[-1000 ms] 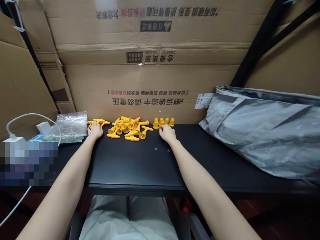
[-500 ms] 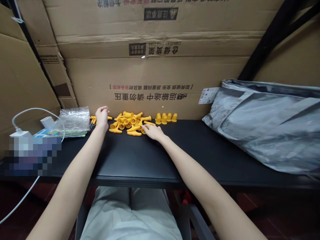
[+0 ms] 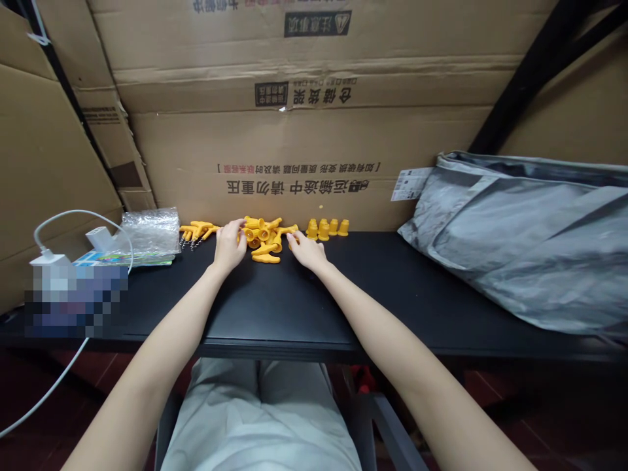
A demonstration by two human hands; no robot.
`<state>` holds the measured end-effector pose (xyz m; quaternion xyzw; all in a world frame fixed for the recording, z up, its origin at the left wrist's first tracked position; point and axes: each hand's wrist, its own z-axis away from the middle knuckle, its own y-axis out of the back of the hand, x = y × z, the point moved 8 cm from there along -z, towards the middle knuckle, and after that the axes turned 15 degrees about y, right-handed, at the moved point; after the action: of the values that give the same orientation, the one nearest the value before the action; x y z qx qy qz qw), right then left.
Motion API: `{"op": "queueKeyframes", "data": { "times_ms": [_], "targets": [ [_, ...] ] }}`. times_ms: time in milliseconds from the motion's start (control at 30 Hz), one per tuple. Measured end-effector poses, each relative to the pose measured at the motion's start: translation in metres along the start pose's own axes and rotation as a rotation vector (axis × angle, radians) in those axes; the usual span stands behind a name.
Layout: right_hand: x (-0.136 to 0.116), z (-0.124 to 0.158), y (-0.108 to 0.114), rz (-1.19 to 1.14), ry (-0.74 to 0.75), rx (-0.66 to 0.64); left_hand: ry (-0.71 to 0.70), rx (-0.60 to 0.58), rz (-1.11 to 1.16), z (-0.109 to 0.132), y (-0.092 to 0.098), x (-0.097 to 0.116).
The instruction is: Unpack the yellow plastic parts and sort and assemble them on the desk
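Picking stage, seemingly, at heap of small yellow plastic pieces (image 3: 262,239): left hand (image 3: 229,245), right hand (image 3: 305,250) flanking, fingers curled, grip untellable; single-piece pinch required next.

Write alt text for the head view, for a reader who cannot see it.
The person's left hand and right hand rest at either side of a pile of yellow plastic T-shaped pieces on a black table. A grey fabric bag lies to the right; cardboard boxes stand behind.

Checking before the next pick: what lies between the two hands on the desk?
The pile of yellow parts fills the gap between the left hand and the right hand, shown in the head view.
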<state>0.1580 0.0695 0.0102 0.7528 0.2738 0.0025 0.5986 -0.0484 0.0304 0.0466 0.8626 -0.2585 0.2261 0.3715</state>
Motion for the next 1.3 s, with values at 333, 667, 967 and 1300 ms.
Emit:
{"op": "queueKeyframes", "data": {
  "times_ms": [333,667,967,1300],
  "targets": [
    [-0.034,0.004,0.019,0.049,0.554,0.371,-0.215,-0.045,-0.037,0.006,-0.011,0.008],
    [-0.057,0.011,0.012,0.046,0.826,0.337,-0.098,-0.081,-0.181,0.005,-0.008,0.005],
    [-0.044,0.002,0.002,0.176,0.647,0.184,-0.068,-0.173,-0.191,0.010,-0.019,0.008],
    [-0.061,0.011,0.025,0.369,0.652,0.332,0.029,-0.192,-0.238,0.011,-0.019,0.004]
  ]
}}
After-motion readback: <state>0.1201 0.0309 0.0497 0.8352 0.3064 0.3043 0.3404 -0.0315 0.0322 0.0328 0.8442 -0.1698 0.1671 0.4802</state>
